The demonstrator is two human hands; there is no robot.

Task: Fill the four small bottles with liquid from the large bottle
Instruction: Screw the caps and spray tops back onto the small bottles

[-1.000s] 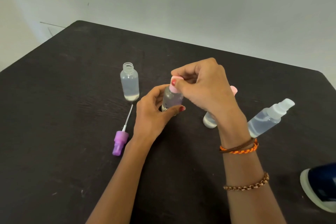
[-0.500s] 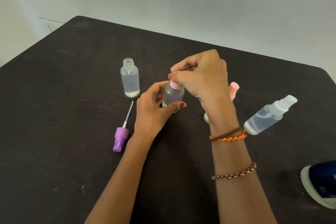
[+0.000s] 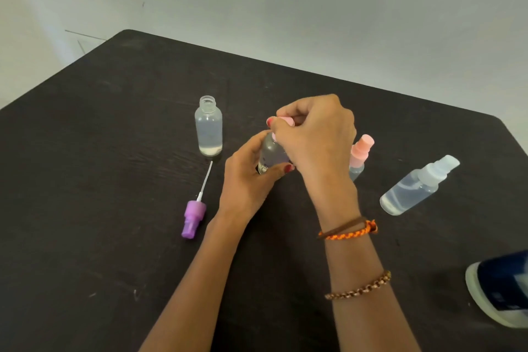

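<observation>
At the middle of the dark table, both hands work on one small clear bottle. The left hand wraps its curled fingers and thumb around the bottle's body and holds it upright, while the right hand comes over the top and pinches the pink cap between thumb and fingertips. Liquid shows inside the bottle.

To the left stands an open bottle with no cap, a little pale liquid at its bottom. Just in front of it a purple spray top lies on its side, its thin white tube pointing back toward that bottle. Behind the right wrist another small bottle with a pink spray top is partly hidden. Farther right, well apart from the hands, a clear bottle with a whitish spray top lies tilted on the table, partly filled. At the right edge sits a dark blue and white container, cut off by the frame.
</observation>
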